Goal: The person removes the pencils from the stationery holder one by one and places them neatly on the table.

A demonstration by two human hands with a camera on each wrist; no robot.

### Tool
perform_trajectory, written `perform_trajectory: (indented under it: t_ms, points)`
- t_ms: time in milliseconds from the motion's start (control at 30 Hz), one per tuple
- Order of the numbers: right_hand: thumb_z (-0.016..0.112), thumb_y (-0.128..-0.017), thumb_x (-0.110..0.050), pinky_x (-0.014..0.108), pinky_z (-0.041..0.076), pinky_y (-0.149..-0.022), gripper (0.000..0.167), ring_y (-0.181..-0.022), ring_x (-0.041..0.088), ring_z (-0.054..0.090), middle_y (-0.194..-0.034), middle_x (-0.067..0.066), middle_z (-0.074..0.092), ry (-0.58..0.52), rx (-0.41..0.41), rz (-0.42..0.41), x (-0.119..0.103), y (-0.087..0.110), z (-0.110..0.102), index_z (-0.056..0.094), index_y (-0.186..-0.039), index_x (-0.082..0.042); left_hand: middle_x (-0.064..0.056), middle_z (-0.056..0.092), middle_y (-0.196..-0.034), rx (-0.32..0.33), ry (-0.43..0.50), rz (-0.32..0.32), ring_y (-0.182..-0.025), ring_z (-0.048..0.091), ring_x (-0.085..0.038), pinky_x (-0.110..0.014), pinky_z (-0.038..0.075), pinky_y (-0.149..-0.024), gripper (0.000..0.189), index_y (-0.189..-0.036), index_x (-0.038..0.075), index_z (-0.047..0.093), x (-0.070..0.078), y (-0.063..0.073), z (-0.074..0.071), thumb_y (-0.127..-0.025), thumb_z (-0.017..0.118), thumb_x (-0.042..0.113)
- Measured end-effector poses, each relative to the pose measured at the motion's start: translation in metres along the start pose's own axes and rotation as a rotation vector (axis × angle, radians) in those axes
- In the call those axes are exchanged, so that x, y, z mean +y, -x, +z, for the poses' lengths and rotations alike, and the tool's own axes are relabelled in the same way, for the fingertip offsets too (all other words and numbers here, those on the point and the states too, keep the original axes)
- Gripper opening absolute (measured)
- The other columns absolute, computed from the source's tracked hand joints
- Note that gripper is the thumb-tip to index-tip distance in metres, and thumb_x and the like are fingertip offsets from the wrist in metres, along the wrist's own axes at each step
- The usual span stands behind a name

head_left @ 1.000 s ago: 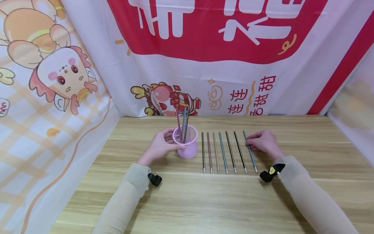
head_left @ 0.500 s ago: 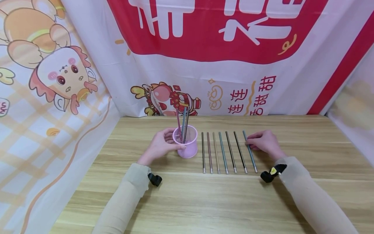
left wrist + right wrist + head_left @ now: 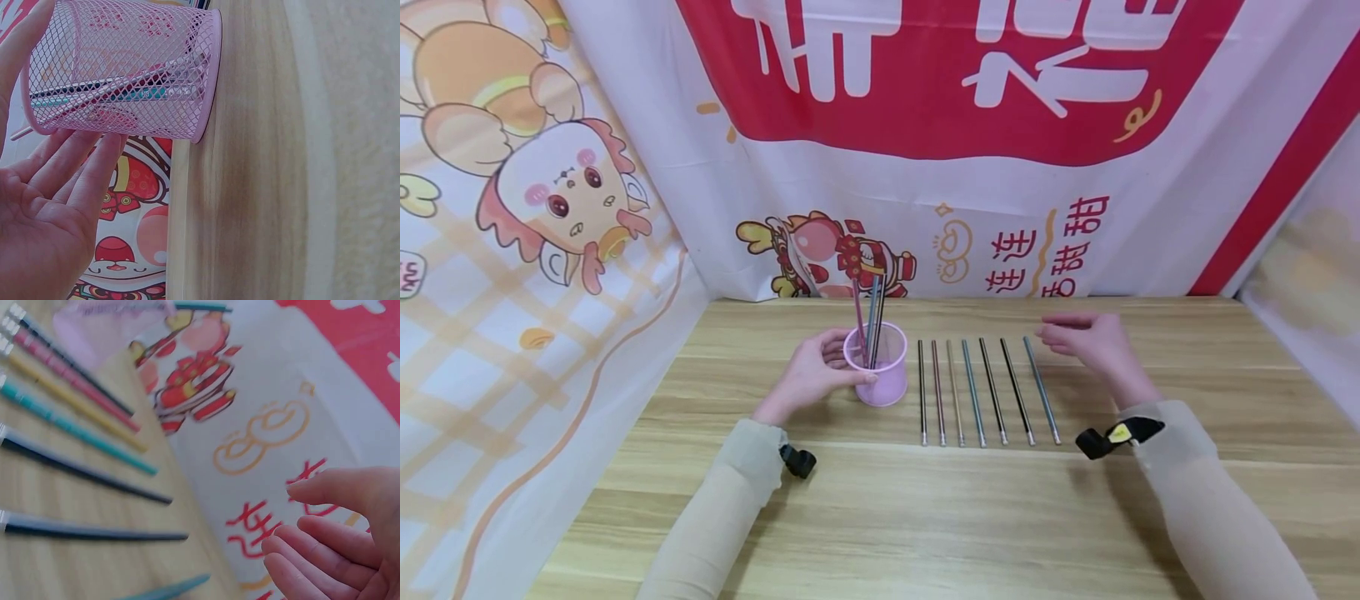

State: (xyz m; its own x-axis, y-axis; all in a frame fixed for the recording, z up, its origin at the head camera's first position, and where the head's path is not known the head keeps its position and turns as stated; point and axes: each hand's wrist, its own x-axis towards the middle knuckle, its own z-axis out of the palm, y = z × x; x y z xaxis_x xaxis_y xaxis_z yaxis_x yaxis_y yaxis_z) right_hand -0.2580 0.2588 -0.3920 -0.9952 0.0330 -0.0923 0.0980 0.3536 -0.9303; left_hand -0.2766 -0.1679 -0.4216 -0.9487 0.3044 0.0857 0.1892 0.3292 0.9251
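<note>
My left hand [image 3: 808,371] holds a pink mesh pencil cup [image 3: 883,387] upright on the table, thumb at the near side of the rim and fingers around the far side. Several pencils [image 3: 131,90] lean inside the cup, their eraser ends down. To its right, several pencils lie in a spaced row, eraser ends towards me: black, red, yellow, teal and, at the right end, a blue one [image 3: 1042,392]. Just beyond and right of that blue pencil's far end, my right hand [image 3: 1090,342] hovers with nothing in it, thumb apart from the loosely bent fingers [image 3: 312,550].
The wooden table [image 3: 895,517] ends at the back against a white and red printed cloth [image 3: 985,125]. Another printed cloth [image 3: 535,333] hangs along the left side. Each wrist wears a small black camera [image 3: 797,460].
My right hand has let go of the blue pencil at the row's right end and moved up and slightly away from it. The pencil stays in place; my left hand has not moved.
</note>
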Motion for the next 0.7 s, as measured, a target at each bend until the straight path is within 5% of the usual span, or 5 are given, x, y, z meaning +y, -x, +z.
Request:
perform_trajectory:
  t_ms: [333, 700]
  points:
    - [0.079, -0.088, -0.046, 0.04, 0.049, -0.106, 0.064, -0.111, 0.02, 0.066, -0.136, 0.011, 0.063, -0.024, 0.011, -0.061, -0.036, 0.007, 0.027, 0.063, -0.137, -0.008, -0.007, 0.065, -0.127, 0.003, -0.009, -0.013, -0.114, 0.064, -0.022, -0.03, 0.053, -0.099, 0.084, -0.139, 0.005, 0.056, 0.0, 0.001, 0.0, -0.068, 0.097, 0.026]
    - [0.084, -0.086, -0.033, 0.042, 0.049, -0.105, 0.048, -0.111, 0.022, 0.067, -0.121, 0.006, 0.072, -0.074, -0.06, -0.171, -0.06, -0.011, 0.101, 0.07, -0.127, -0.011, -0.007, 0.065, -0.126, 0.0, -0.002, -0.01, -0.114, 0.064, -0.022, -0.03, 0.053, -0.099, 0.084, -0.138, 0.004, 0.056, -0.001, 0.0, 0.0, -0.068, 0.097, 0.024]
